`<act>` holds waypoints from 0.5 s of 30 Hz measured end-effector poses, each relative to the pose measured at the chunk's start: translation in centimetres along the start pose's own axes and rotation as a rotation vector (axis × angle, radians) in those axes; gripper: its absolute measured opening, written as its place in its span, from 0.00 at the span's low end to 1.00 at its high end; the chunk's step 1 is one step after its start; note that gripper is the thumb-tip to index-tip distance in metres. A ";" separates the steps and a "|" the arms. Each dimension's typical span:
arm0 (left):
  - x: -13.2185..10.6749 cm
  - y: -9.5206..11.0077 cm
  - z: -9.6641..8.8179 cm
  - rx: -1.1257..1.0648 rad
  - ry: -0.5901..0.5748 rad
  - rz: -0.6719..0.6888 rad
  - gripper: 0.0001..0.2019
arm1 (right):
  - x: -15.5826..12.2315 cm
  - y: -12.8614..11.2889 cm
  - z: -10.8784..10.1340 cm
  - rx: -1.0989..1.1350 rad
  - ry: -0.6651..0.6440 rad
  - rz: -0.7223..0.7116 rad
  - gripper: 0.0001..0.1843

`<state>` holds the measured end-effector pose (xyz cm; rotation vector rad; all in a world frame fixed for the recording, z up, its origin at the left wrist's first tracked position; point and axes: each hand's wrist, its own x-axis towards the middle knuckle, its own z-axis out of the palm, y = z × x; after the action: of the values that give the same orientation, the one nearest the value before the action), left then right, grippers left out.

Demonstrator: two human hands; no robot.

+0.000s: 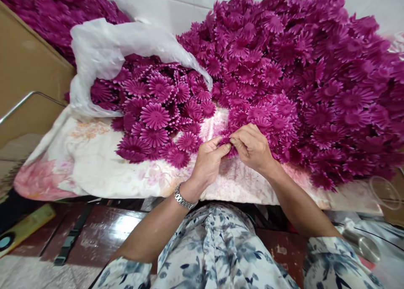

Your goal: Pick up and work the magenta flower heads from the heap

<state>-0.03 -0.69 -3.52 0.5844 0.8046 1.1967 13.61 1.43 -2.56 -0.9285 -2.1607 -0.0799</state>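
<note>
Patterned shirt (214,251) nearest, your left hand (207,159) and right hand (253,148) pinch a magenta flower (226,140), likely unfinished; whether left pile (154,116) or right heap (315,78) is done is unclear.

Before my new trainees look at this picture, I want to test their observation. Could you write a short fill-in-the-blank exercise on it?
1. Magenta flowers spill from a white plastic ____ onto patterned cloth.
2. A metal watch circles the ____ wrist.
3. Of the left hand and right hand, the ____ is nearer the largest flower pile.

Missing words: bag; left; right.
</note>
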 end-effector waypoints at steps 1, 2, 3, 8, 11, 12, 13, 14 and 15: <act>0.1 -0.2 -0.1 0.016 0.008 0.000 0.07 | 0.0 0.0 0.0 0.000 0.000 0.003 0.08; 0.1 -0.3 -0.2 0.030 0.019 0.000 0.06 | 0.0 -0.1 -0.1 0.006 0.002 0.010 0.08; 0.1 -0.4 -0.3 0.040 0.032 0.004 0.05 | 0.0 -0.2 -0.2 0.018 0.011 0.024 0.08; 0.1 -0.6 -0.4 0.061 0.085 0.032 0.05 | 0.2 -0.1 -0.5 0.074 0.015 0.100 0.09; 0.0 -0.3 -0.3 0.020 0.056 0.024 0.04 | 0.2 0.1 -0.6 0.093 -0.038 0.107 0.09; 0.0 -0.2 -0.3 -0.003 0.041 0.017 0.04 | 0.3 0.1 -0.7 0.099 -0.048 0.108 0.08; -0.1 -0.1 -0.2 -0.027 0.033 0.010 0.06 | 0.3 0.1 -0.7 0.103 -0.057 0.106 0.08; -0.1 0.0 -0.2 -0.047 0.035 0.004 0.07 | 0.3 0.1 -0.7 0.104 -0.064 0.102 0.08; -0.1 0.0 -0.2 -0.059 0.043 0.001 0.09 | 0.3 0.1 -0.8 0.105 -0.070 0.094 0.08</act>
<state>-0.22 -0.80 -3.57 0.5125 0.8021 1.2333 13.99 1.42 -1.80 -0.9829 -2.1596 0.1122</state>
